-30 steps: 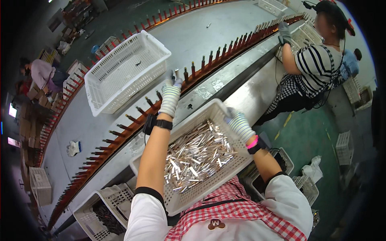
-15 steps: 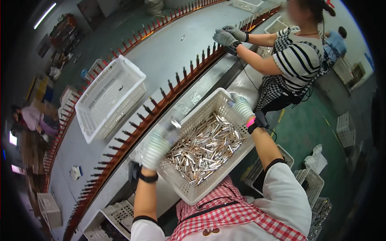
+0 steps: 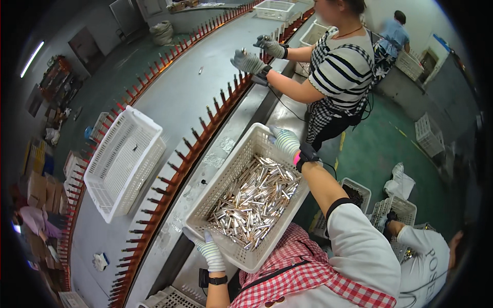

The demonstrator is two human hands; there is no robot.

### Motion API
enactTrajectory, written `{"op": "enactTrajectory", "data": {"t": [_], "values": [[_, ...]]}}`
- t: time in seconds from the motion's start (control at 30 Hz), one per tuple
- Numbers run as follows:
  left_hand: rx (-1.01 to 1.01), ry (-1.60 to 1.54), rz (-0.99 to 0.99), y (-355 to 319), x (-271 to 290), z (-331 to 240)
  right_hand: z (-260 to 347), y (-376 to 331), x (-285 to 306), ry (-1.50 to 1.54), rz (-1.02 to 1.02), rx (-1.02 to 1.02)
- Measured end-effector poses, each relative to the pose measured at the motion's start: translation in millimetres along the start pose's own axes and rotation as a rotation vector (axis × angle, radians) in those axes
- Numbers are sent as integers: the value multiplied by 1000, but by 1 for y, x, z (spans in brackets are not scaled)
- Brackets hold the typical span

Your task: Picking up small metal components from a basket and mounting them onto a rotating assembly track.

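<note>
Empty white basket [image 3: 123,161] sits out on the belt; left hand [image 3: 211,255] clamps the near corner of the crate [image 3: 226,179] full of metal pieces [image 3: 254,200], right hand [image 3: 285,141] grips its far rim, seemingly mid-carry; next needs a level, steady lift

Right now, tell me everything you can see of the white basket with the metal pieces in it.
The white basket is rectangular perforated plastic, its walls a lattice. It sits angled on the metal bench edge, roughly half filled with shiny silver metal pieces lying jumbled. The gloved left hand grips its near corner; the gloved right hand holds the far rim.
</note>
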State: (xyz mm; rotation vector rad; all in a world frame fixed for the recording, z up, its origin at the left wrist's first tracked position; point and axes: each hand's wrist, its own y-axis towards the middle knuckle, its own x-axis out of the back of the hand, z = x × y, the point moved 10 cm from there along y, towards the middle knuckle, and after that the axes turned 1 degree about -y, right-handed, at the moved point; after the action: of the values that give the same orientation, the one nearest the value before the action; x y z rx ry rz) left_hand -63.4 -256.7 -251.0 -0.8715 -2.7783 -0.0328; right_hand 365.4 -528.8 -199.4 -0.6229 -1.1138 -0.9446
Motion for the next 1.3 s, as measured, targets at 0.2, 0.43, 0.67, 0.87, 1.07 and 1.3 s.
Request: {"op": "enactTrajectory", "data": {"t": [0.2,0.43,0.67,0.87,1.07,1.3], "values": [[-53,148,-30,5,-49,-35,-41,32,14,-27,2,58],[-182,360,-44,46,-119,-61,-103,82,27,-10,-17,34],[-285,762,-107,100,-135,-82,-36,139,60,392,-402,259],[-363,989,116,124,-182,-85,-27,270,23,886,-517,44],[-268,996,88,126,-180,-83,15,305,-24,833,-150,-112],[-116,1013,84,126,-169,-84,43,279,53,1485,-242,207]]}}
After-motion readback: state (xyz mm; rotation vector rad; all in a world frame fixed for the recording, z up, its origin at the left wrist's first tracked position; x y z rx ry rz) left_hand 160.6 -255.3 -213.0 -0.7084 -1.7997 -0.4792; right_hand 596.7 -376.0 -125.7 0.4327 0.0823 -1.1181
